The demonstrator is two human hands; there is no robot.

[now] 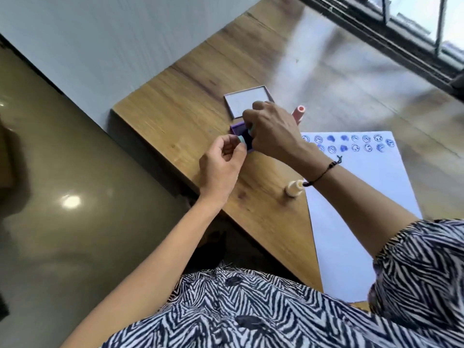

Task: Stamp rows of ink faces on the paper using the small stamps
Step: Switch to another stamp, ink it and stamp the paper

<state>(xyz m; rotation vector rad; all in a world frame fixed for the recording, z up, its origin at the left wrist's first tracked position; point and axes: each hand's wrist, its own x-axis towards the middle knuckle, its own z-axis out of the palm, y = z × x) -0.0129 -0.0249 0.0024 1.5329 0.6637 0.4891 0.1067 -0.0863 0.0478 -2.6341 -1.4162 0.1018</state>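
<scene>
A white paper (pixel 364 197) lies on the wooden table (pixel 200 109) and carries two rows of blue ink faces (pixel 356 143) along its far edge. A purple ink pad (pixel 242 135) sits left of the paper. My left hand (pixel 223 167) pinches a small mint-green stamp (pixel 241 139) at the pad's near edge. My right hand (pixel 273 131) holds a second mint-green stamp (pixel 251 129) down on the pad. A pink stamp (pixel 299 113) stands behind my right hand. A cream stamp (pixel 293 188) stands by my right wrist.
The ink pad's lid (pixel 247 101) lies open just beyond the pad. The table's left corner drops off to a glossy floor (pixel 75 197). A window frame (pixel 401 33) runs along the far right edge.
</scene>
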